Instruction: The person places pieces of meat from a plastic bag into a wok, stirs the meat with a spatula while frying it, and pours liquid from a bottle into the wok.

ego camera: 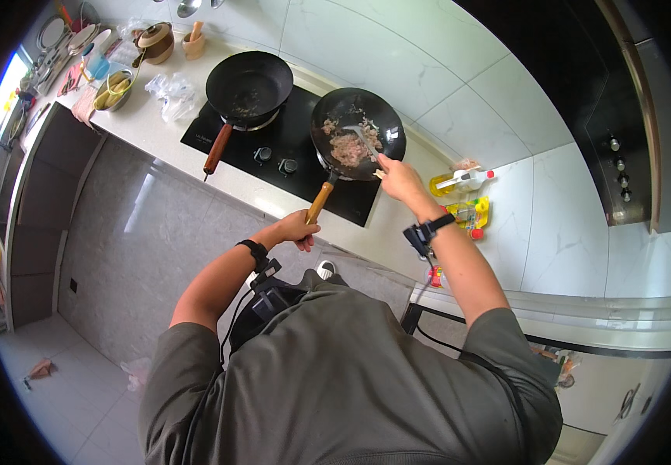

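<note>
A black wok [390, 125] stands on the right burner of the black glass gas hob [335, 203]. My left hand [297, 228] grips the end of its wooden handle [319, 203]. Inside the wok lies pale pink minced meat [347, 148], loosely spread with small bits up the far side. My right hand [400, 179] is closed around a metal spatula [368, 142], whose blade reaches down into the meat. To the left, a second black pan [248, 81] with a dark red wooden handle [218, 150] sits on the other burner, holding a few scraps.
Right of the hob are an oil bottle [441, 184], a white bottle with a red cap [472, 179] and yellow packages [475, 212]. On the left counter are a plastic bag [172, 96], a bowl of bananas [113, 90], a lidded pot [156, 43] and a mortar [193, 45]. The range hood [573, 87] hangs at right.
</note>
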